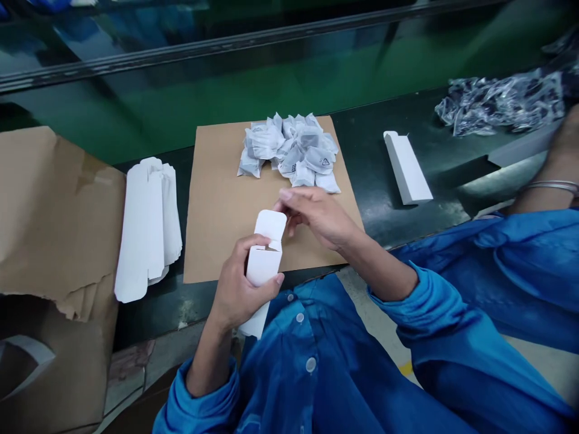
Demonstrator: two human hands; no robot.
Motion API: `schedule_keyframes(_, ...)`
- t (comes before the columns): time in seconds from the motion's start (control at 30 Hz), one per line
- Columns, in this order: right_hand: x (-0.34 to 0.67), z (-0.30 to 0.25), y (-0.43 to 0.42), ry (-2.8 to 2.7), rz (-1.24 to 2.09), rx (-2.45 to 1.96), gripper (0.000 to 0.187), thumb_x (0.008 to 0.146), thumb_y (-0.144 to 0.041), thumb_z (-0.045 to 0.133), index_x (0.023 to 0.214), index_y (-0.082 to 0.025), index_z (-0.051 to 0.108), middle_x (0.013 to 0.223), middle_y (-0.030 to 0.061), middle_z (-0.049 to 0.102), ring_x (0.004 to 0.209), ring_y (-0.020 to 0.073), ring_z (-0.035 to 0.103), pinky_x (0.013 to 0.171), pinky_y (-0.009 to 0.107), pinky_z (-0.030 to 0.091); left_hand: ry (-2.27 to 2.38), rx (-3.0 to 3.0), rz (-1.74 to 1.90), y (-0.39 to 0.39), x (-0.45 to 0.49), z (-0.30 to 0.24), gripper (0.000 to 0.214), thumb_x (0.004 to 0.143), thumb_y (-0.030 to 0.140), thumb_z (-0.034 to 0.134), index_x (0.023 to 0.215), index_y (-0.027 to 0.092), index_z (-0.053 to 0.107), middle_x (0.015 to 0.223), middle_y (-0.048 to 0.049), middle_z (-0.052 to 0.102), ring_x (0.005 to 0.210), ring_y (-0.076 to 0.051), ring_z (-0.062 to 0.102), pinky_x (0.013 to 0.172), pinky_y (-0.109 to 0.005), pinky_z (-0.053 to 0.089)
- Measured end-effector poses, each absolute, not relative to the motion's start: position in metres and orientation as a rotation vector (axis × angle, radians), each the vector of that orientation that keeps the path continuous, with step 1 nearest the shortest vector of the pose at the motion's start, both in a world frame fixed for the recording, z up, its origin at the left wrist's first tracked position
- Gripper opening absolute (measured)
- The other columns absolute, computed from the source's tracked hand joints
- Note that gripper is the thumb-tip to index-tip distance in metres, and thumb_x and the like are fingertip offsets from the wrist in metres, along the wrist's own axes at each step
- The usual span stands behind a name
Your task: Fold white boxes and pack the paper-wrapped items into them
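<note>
My left hand (242,283) is wrapped round a small white carton (263,265), held upright with its top flap standing open. My right hand (316,214) hovers just right of the flap, fingers loosely curled, fingertips near the flap's edge; I cannot make out anything in it. Beyond the hands, a heap of small white plastic pouches (292,150) lies on a brown cardboard sheet (217,205). A stack of flat white carton blanks (147,226) lies to the left.
A closed white carton (407,167) lies on the dark belt (371,181) to the right. Crumpled clear plastic bags (502,99) sit at the far right, by another person's arm with a bracelet (554,175). A torn brown cardboard box (49,241) stands at left.
</note>
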State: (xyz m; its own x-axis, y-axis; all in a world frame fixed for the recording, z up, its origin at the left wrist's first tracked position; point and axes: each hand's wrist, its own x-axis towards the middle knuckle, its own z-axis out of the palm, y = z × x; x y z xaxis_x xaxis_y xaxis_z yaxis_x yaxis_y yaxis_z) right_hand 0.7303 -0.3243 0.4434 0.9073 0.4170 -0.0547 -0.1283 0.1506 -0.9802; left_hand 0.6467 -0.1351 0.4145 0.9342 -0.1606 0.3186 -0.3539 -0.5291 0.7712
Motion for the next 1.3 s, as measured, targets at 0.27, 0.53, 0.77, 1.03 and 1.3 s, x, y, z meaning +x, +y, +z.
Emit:
schedule_keyframes(0.27, 0.709, 0.444, -0.312, -0.425, 0.363, -1.562, 0.022, 0.079, -0.035, 0.078, 0.087, -0.015, 0.071, 0.082, 0.0007, 0.07, 0.075, 0.0113, 0.062, 0.066, 0.023, 0.049, -0.25, 2.148, 0.423, -0.149, 0.638, 0.399, 0.076, 0.075, 0.029, 0.074, 0.139, 0.025, 0.034, 0.113, -0.0062, 0.057, 0.095, -0.021, 0.064, 0.073, -0.032, 0.055)
schedule_keyframes(0.53, 0.691, 0.427, -0.312, -0.732, 0.042, -1.609, 0.012, 0.091, -0.025, 0.065, 0.096, -0.017, 0.073, 0.106, 0.0076, 0.074, 0.101, 0.0167, 0.068, 0.091, 0.035, 0.054, -0.273, 2.315, 0.21, -0.144, 0.632, 0.404, 0.089, 0.082, 0.04, 0.068, 0.155, 0.026, 0.018, 0.148, -0.0183, 0.045, 0.126, -0.034, 0.056, 0.093, -0.047, 0.054)
schedule_keyframes(0.77, 0.675, 0.401, -0.308, -0.831, -0.291, -1.73, 0.018, 0.096, -0.022, 0.055, 0.106, -0.019, 0.068, 0.111, 0.0096, 0.073, 0.103, 0.0176, 0.067, 0.089, 0.039, 0.055, -0.267, 2.233, 0.083, -0.148, 0.625, 0.404, 0.073, 0.085, 0.03, 0.064, 0.149, 0.023, 0.028, 0.145, -0.0164, 0.049, 0.129, -0.029, 0.055, 0.1, -0.045, 0.052)
schedule_keyframes(1.03, 0.661, 0.416, -0.318, -0.538, 0.43, -1.954, 0.07, 0.086, -0.034, 0.069, 0.149, -0.023, 0.039, 0.142, 0.0118, 0.057, 0.122, 0.0262, 0.061, 0.096, 0.043, 0.053, 0.36, 1.617, 0.628, -0.145, 0.664, 0.387, 0.052, 0.093, 0.042, 0.056, 0.138, 0.026, 0.034, 0.125, -0.0103, 0.058, 0.1, -0.019, 0.068, 0.093, -0.042, 0.056)
schedule_keyframes(1.3, 0.741, 0.445, -0.331, -1.123, 0.5, -2.292, 0.032, 0.092, -0.04, 0.062, 0.114, -0.016, 0.068, 0.104, 0.0091, 0.073, 0.091, 0.023, 0.069, 0.076, 0.033, 0.053, -0.901, 2.637, 0.412, -0.11, 0.661, 0.393, 0.071, 0.085, 0.047, 0.067, 0.147, 0.025, 0.039, 0.127, -0.0127, 0.065, 0.118, -0.03, 0.062, 0.104, -0.047, 0.045)
